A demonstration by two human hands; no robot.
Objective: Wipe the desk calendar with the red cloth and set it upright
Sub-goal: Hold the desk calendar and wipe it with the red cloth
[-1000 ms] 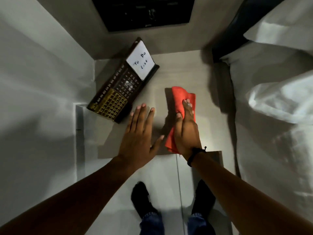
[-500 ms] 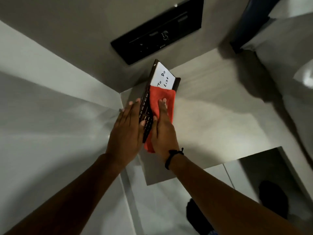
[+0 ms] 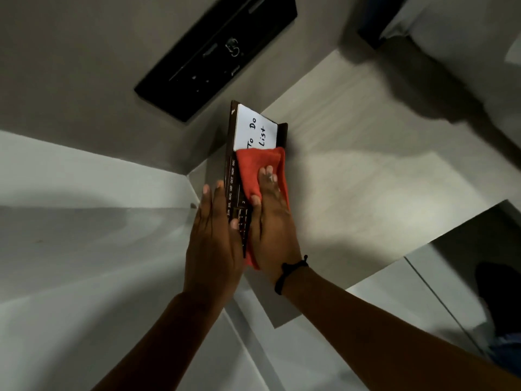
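Observation:
The dark brown desk calendar (image 3: 231,176) lies tilted on the pale tabletop (image 3: 352,179), with month names along its left edge and a white "To Do List" card (image 3: 255,128) at its far end. My right hand (image 3: 272,221) presses the red cloth (image 3: 260,165) flat onto the calendar's face, just below the card. My left hand (image 3: 214,235) rests flat against the calendar's left edge, thumb laid over its near end. The cloth and both hands hide most of the calendar's grid.
A black panel (image 3: 217,52) is set in the grey wall behind the table. A white wall (image 3: 84,221) runs along the left. White bedding (image 3: 465,29) lies at the far right. My foot (image 3: 499,300) shows on the floor at the lower right.
My right hand carried the red cloth from the bare tabletop onto the calendar and has slid it a little toward the card. My left hand moved to the calendar's left edge. The camera swung left.

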